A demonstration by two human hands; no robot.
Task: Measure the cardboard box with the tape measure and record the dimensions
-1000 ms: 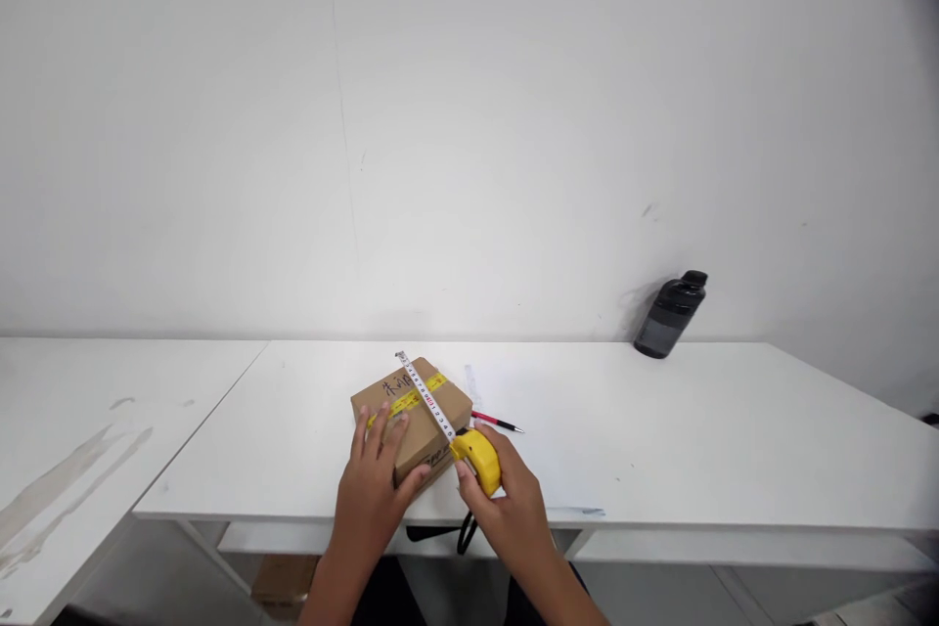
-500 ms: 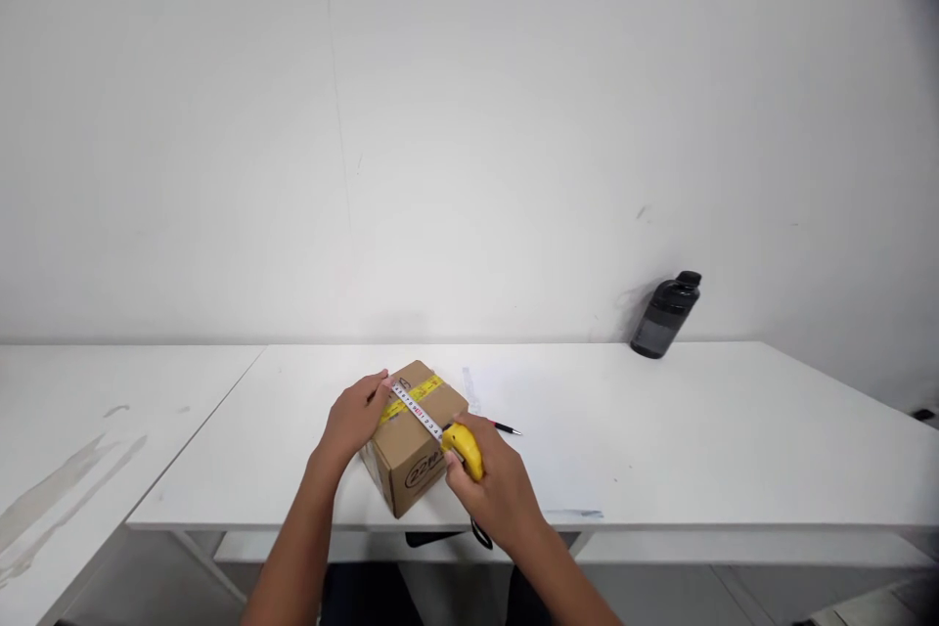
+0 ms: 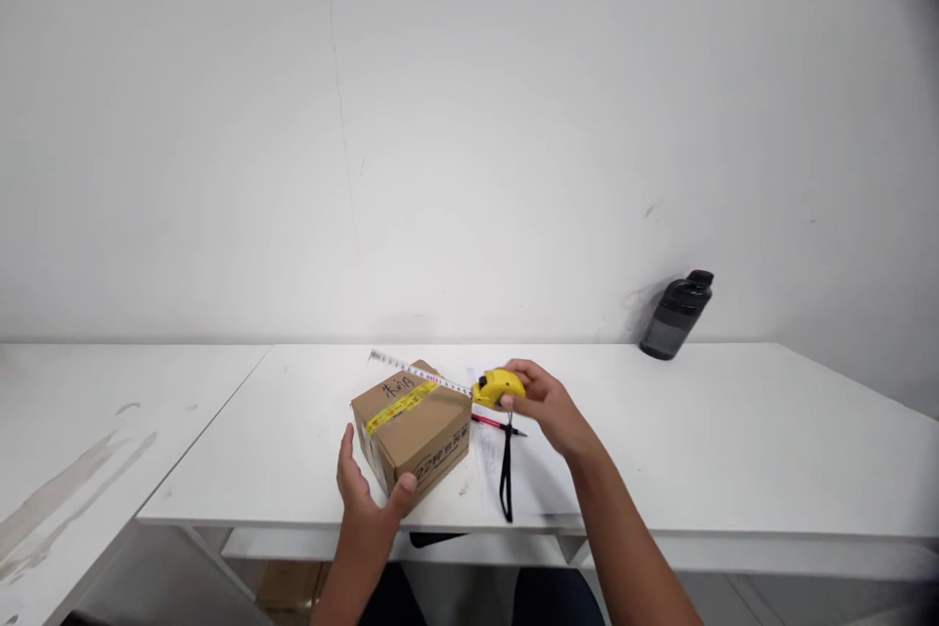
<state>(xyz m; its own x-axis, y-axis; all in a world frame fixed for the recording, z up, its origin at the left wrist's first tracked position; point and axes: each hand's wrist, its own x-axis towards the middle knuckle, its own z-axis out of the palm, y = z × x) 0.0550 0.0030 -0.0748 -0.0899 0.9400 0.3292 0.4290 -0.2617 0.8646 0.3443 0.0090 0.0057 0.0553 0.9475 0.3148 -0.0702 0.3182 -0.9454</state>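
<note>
A brown cardboard box [image 3: 432, 425] with yellow tape and handwriting on top sits near the front edge of the white desk. My left hand [image 3: 371, 499] is at its near left corner, thumb and fingers spread apart; whether it touches the cardboard is unclear. My right hand [image 3: 547, 401] grips a yellow tape measure [image 3: 499, 387] just right of the box. Its white blade [image 3: 388, 362] extends left above the back of the box, the end free in the air. A black wrist strap [image 3: 506, 479] dangles from the case.
Right of the box lie a sheet of paper [image 3: 543, 474] and a red and black pen [image 3: 488, 422]. A black bottle [image 3: 675, 318] leans against the wall at the back right. Another cardboard box [image 3: 288, 587] is below the desk. A second desk [image 3: 66, 430] adjoins at left.
My left hand has let go of the blade's end and moved down to the near corner. My right hand has lifted the tape measure up and right, off the box top. The box has turned slightly.
</note>
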